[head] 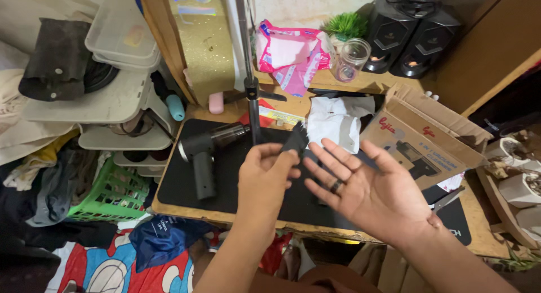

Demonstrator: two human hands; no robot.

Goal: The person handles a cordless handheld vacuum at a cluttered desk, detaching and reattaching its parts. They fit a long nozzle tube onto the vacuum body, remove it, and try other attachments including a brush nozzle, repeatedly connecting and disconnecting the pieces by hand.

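Note:
My left hand [265,177] is raised over the black desk mat [180,188], its fingers pinched on a small black part [294,139] held upright. Beside it my right hand [363,186] is spread flat, palm up, empty, with a dark ring on one finger. A black handheld vacuum [204,157] lies on the mat just left of my left hand. An open cardboard box [425,138] with a picture of the vacuum sits to the right of my right hand.
A thin metal stand pole [251,73] rises behind my hands. White crumpled paper [335,121], a glass jar [351,59], a pink packet [290,56] and two black speakers [411,33] stand at the back. Plastic shelves [112,101] and a green basket [110,194] are left.

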